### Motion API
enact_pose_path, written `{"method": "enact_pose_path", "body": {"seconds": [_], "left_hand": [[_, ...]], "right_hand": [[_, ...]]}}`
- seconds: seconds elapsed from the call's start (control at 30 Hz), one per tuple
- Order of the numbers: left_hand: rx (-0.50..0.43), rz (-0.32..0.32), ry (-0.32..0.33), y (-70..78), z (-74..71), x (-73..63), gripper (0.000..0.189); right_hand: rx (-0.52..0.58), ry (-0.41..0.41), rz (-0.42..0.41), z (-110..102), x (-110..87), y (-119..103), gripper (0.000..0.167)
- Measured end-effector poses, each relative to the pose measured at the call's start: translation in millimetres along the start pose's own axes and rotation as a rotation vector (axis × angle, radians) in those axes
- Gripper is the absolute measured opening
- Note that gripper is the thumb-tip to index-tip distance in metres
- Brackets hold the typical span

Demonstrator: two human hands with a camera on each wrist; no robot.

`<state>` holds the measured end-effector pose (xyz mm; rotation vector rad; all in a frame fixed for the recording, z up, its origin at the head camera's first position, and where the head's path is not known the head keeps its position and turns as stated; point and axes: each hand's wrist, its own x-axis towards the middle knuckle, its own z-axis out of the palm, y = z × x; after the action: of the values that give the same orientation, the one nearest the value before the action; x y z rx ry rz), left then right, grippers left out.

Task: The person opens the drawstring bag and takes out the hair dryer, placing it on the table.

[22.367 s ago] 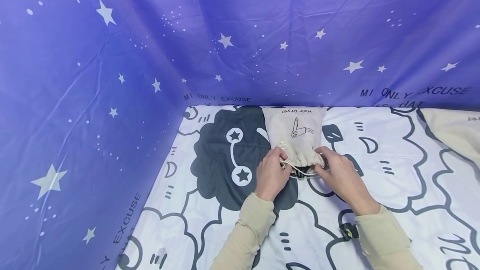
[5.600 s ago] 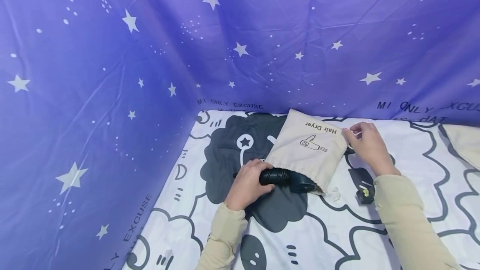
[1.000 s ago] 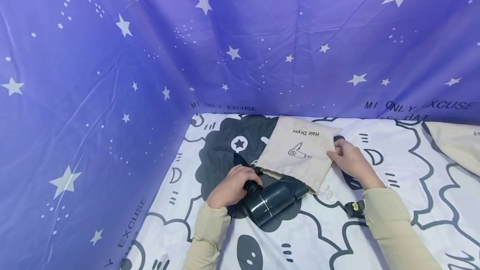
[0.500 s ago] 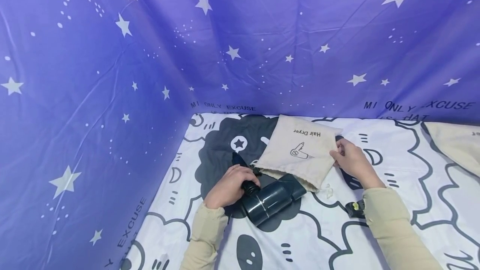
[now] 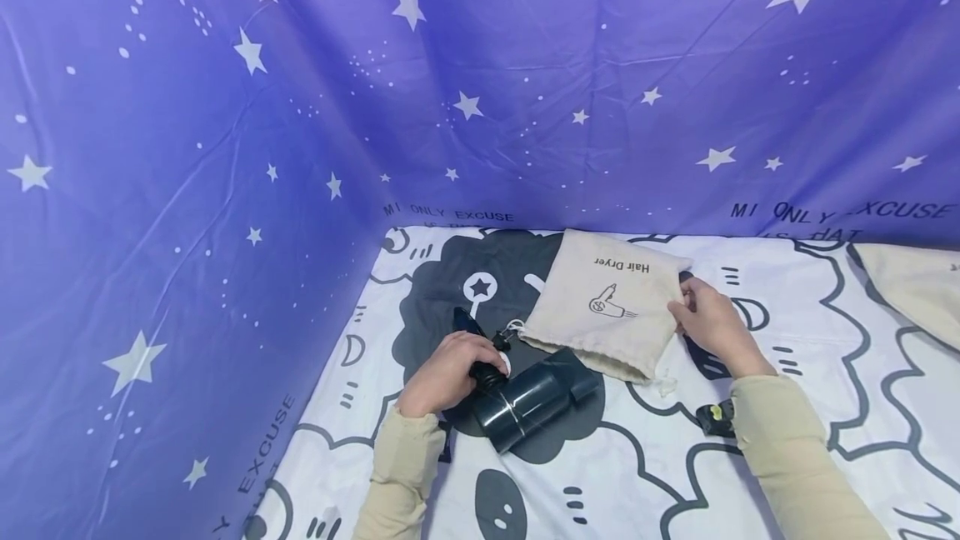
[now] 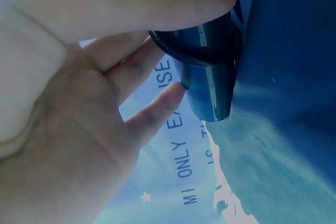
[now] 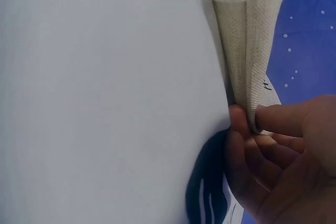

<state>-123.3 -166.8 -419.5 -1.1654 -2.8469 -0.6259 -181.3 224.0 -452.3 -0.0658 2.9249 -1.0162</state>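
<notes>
A dark, glossy hair dryer (image 5: 525,398) lies on the printed cloth, outside the mouth of a cream drawstring bag (image 5: 611,302) marked "Hair Dryer". My left hand (image 5: 450,369) holds the dryer by its handle, thumb on one side and fingers on the other, as the left wrist view shows of the handle (image 6: 210,87). At the bag's right side edge, my right hand (image 5: 712,323) pinches the fabric between thumb and fingers; that pinch also shows on the bag (image 7: 249,61) in the right wrist view. A black plug (image 5: 502,340) sits between handle and bag mouth.
A second cream bag (image 5: 911,290) lies at the far right, cut off by the frame. Purple star-patterned cloth walls (image 5: 525,90) rise behind and on the left. A black strap piece (image 5: 716,419) sits at my right wrist.
The dryer, partly inside the bag several seconds ago, has slid out of its mouth, moving left with my left hand. Over the last second the bag and my right hand have shifted slightly right.
</notes>
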Motion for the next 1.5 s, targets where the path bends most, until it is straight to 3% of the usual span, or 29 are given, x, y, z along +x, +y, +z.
{"method": "enact_pose_path", "body": {"seconds": [0.37,0.67,0.9,1.23,1.5], "left_hand": [[-0.049,-0.046,-0.032,-1.7,-0.2,-1.8,0.049],[-0.027,-0.069,-0.046,1.2,-1.1,-1.8,0.049],[0.049,-0.063,-0.022,-1.0,-3.1,-2.4,0.047],[0.061,-0.052,0.011,-11.8,-3.0,-11.8,0.045],[0.083,-0.116,0.020,-19.5,-8.6,-22.0,0.046]], "right_hand": [[0.010,-0.044,0.011,-3,-0.8,4,0.029],[0.004,-0.070,0.003,-4,-0.3,5,0.033],[0.018,-0.096,0.046,-5,-0.5,3,0.035],[0.015,-0.085,0.040,-4,-0.3,4,0.036],[0.008,-0.088,0.042,-4,1.6,5,0.038]]}}
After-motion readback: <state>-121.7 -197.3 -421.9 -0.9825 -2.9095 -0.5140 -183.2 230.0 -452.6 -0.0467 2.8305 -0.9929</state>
